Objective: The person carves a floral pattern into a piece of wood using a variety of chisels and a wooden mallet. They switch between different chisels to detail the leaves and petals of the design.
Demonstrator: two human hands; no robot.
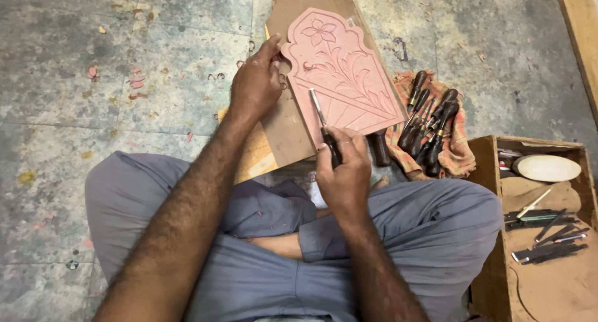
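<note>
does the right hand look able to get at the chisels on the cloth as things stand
Probably yes: the chisels lie uncovered on the cloth just beside the right hand, nothing between. But that hand already grips a carving tool, so it would need freeing first.

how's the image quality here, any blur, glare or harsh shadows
Head view: soft, even light, no glare, only faint shadows under the left hand and the pink carved panel; panel and right hand with its chisel look sharp; the wooden box at the edge bends slightly from wide-angle distortion.
</note>
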